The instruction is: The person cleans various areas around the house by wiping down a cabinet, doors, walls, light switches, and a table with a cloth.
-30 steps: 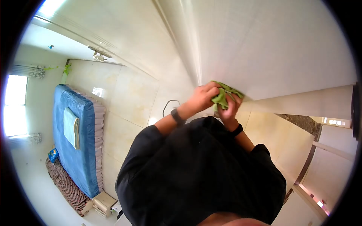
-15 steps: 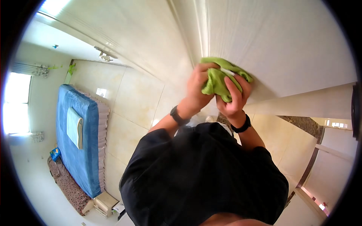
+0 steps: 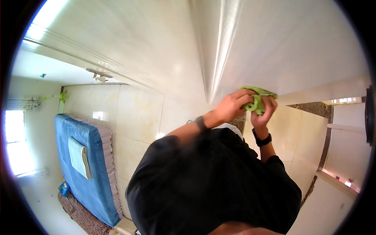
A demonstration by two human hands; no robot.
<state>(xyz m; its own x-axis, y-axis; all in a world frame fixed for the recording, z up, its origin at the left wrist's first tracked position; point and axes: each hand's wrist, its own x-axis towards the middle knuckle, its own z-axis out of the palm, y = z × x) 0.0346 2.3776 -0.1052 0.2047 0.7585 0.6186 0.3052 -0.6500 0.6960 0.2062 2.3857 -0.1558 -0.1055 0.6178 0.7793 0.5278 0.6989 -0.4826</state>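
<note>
While left hand [image 3: 234,105] and right hand [image 3: 263,116] hold green cloth [image 3: 256,102], its underside's hidden.

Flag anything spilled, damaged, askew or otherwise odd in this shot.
Nothing stands out. No spill or damage shows on the tiled floor or the blue bed. The green cloth is bunched, but the left hand and right hand grip it, so that looks normal.

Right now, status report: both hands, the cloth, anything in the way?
Left hand and right hand: both gripping green cloth. Cloth bunched, at white panel's edge. Blue-covered bed off to the left, not in the way.
</note>
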